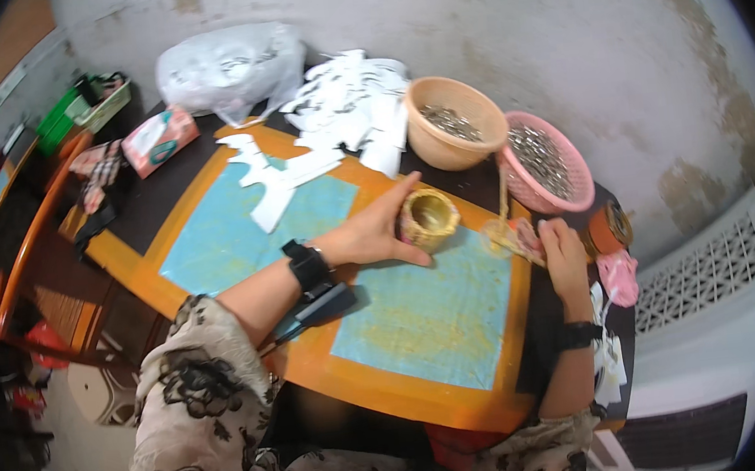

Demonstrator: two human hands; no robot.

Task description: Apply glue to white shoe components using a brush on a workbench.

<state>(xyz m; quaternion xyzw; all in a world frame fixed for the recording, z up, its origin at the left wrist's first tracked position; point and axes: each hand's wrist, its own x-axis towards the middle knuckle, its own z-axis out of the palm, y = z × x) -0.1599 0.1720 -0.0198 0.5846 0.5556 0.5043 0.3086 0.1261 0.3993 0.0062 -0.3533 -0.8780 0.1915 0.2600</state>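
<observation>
My left hand reaches across the middle of the table, its thumb and fingers curved around the side of a small jar. The jar is open at the top, its rim crusted yellow, with yellowish stuff inside. To the right of it, the fingers of my right hand are closed on a yellow-crusted thing with a thin stick-like part; its exact kind is unclear. Beneath the jar lies a light blue sheet with yellow smears. White cut-out pieces rest on another blue sheet, left of the jar.
Behind the jar stand a peach bowl and a pink basket, both holding small metal pieces. A roll of brown tape is beyond my right hand. White cut-outs, a plastic bag and a tissue pack line the back.
</observation>
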